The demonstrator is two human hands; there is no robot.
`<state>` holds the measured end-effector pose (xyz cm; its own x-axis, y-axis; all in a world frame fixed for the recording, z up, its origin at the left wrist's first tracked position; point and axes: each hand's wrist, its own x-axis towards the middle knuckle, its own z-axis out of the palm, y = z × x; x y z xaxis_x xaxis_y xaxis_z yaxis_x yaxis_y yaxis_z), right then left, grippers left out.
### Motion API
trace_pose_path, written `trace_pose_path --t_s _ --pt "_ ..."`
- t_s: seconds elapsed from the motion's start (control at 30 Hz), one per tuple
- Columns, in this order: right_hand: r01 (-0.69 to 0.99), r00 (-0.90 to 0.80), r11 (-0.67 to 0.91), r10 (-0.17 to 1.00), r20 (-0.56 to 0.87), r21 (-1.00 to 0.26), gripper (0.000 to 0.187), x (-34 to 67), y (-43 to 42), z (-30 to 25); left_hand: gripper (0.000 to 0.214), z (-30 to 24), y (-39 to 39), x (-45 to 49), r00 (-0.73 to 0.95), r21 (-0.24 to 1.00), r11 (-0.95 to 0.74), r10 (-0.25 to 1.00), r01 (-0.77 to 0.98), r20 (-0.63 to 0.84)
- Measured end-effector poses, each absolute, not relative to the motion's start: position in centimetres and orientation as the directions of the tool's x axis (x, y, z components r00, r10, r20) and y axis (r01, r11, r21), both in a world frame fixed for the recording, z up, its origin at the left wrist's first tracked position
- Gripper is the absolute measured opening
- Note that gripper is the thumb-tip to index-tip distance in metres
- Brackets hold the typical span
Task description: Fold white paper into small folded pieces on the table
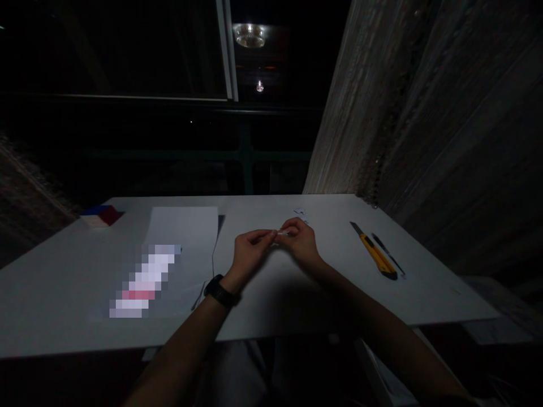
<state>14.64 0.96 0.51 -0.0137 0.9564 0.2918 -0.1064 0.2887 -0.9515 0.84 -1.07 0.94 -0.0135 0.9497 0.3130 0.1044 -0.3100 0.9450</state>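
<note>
My left hand [250, 250], with a dark watch on its wrist, and my right hand [303, 243] meet above the middle of the white table. Between their fingertips they pinch a small white piece of paper [281, 232], mostly covered by the fingers. Just beyond my right hand lie a few paper scraps [302, 214] with dark marks. A yellow utility knife [376, 254] rests to the right, its blade extended and pointing away from me. To the left of my hands is a white sheet of paper [186, 226].
A dark pen [387, 252] lies beside the knife. At the far left stands a blue, red and white cube [100, 215]. A blurred-out bright patch [146, 280] covers part of the sheet. Behind the table [258, 206] are a dark window and a curtain [339, 124].
</note>
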Motion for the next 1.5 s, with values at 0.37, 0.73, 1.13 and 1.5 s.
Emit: trace_pose_path --t_s 0.37,0.73,1.13,1.5 --pt "-0.075 -0.097 0.280 0.953 0.286 -0.957 0.030 15.2 1.4 0.0 0.031 0.7 -0.9 -0.2 0.182 0.604 -0.501 0.841 0.620 0.510" --pt "0.088 -0.256 0.230 0.946 0.202 -0.969 0.033 15.9 2.2 -0.5 0.027 0.8 -0.8 -0.8 0.463 0.260 -0.649 0.718 0.715 0.519" --pt "0.115 -0.281 0.119 0.956 0.083 -0.986 0.036 16.3 2.0 0.4 0.022 0.6 -0.9 -0.7 0.475 0.345 -0.658 0.736 0.669 0.482" --pt "0.133 -0.257 0.209 0.951 0.170 -0.969 0.040 16.0 2.4 -0.5 0.016 0.3 -0.4 -0.9 0.377 0.502 -0.575 0.812 0.646 0.446"
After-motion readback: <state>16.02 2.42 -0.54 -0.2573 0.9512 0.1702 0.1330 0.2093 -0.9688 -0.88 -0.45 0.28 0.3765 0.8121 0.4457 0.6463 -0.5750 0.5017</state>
